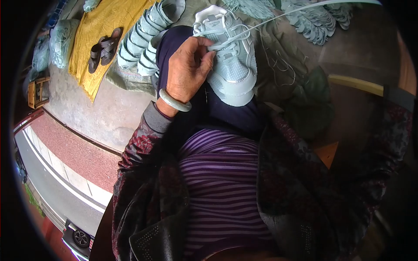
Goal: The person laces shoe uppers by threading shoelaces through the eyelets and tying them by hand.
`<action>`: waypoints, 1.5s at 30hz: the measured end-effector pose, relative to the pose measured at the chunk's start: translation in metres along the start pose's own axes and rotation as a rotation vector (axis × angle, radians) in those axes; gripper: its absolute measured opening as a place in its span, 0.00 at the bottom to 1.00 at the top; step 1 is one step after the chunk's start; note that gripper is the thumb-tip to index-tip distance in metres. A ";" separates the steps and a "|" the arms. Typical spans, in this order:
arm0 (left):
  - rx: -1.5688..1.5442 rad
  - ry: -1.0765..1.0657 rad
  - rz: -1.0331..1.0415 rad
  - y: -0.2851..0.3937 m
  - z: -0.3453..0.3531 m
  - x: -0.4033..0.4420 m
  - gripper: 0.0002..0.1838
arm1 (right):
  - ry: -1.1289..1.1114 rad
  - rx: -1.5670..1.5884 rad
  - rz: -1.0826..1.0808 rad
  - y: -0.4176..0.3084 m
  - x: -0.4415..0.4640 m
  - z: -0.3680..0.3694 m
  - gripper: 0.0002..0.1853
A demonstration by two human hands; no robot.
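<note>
A pale blue-and-white sneaker [230, 71] rests on my dark-trousered lap, heel end away from me and toe towards me. My left hand [189, 65], with a pale bangle on its wrist, is at the sneaker's left side. Its thumb and forefinger are pinched together on the shoelace [220, 43] near the eyelets. One long end of the lace stretches taut from the shoe to the upper right edge. My right sleeve reaches up along the right edge with a bit of forearm showing; the right hand itself is outside the picture.
Nested pale blue shoe uppers [139, 37] lie beyond my left knee. More pale blue pieces [311, 21] are piled at the upper right, with loose white laces [283, 65] nearby. Dark sandals [104, 50] sit on a yellow cloth [93, 24]. A small wooden stool [37, 92] stands far left.
</note>
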State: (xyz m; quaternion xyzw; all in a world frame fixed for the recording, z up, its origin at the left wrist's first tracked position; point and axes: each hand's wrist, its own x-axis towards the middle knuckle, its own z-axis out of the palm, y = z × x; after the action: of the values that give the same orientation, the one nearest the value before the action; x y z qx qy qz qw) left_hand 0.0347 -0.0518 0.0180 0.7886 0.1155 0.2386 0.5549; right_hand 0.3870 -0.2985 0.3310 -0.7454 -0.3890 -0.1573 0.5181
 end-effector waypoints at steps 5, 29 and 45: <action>0.022 -0.037 -0.007 0.004 0.000 0.006 0.12 | 0.153 -0.234 -0.081 -0.052 0.009 0.023 0.18; 0.136 -0.267 0.016 -0.004 -0.006 0.023 0.08 | -0.069 -0.749 -0.202 -0.069 0.041 0.004 0.14; -0.008 -0.054 -0.038 0.001 0.008 0.014 0.10 | -0.176 -0.990 0.281 -0.018 -0.012 -0.018 0.11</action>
State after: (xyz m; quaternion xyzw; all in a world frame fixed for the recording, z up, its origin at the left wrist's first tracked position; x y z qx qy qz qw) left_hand 0.0506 -0.0523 0.0199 0.7902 0.1142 0.2070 0.5655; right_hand 0.3688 -0.3173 0.3422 -0.9565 -0.2062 -0.1880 0.0853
